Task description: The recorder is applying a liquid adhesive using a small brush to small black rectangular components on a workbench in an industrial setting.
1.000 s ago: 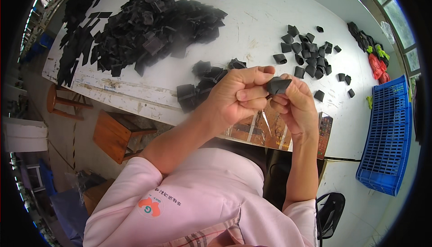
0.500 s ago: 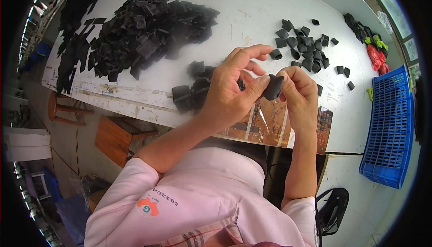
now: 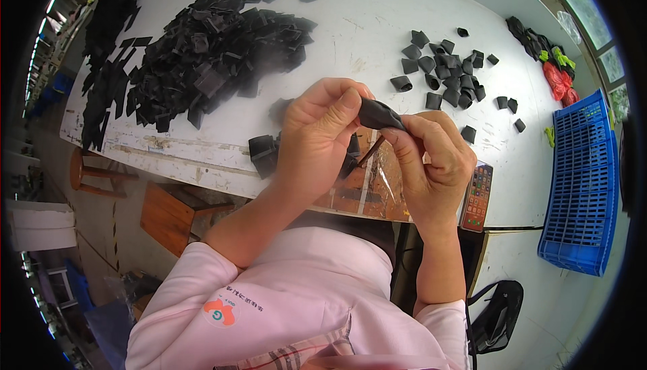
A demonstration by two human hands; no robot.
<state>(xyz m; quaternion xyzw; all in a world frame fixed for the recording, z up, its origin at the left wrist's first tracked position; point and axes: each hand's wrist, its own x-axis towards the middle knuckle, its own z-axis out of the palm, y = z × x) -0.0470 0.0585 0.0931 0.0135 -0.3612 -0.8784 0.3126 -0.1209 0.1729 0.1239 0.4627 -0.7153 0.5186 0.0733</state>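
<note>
1. Far left: dark strips (image 3: 108, 26) lie along the edge of the white table (image 3: 364, 6).
2. Next, a broad heap of flat black pieces (image 3: 209, 60), overlapping at all angles.
3. A smaller black stack (image 3: 263, 156) sits near the table's front edge, partly hidden by the left hand.
4. Left hand (image 3: 317, 124): thumb and forefinger closed on the near-left end of one piece, other fingers curled.
5. Black piece (image 3: 381, 114), apparently soft material — raised above the table, spanning both hands. A thin dark rod (image 3: 370, 153) slants below; contact with the piece cannot be told. Judgement: step in hand looks like turning or straightening this piece. The next move probably calls for a firm fingertip pinch at both ends — without crushing the middle.
6. Right hand (image 3: 435, 158): thumb and forefinger pinch the right end, remaining fingers folded.
7. Beyond: a cluster of rolled black loops (image 3: 455, 73), a phone (image 3: 477, 195), a blue plastic crate (image 3: 581, 181).
</note>
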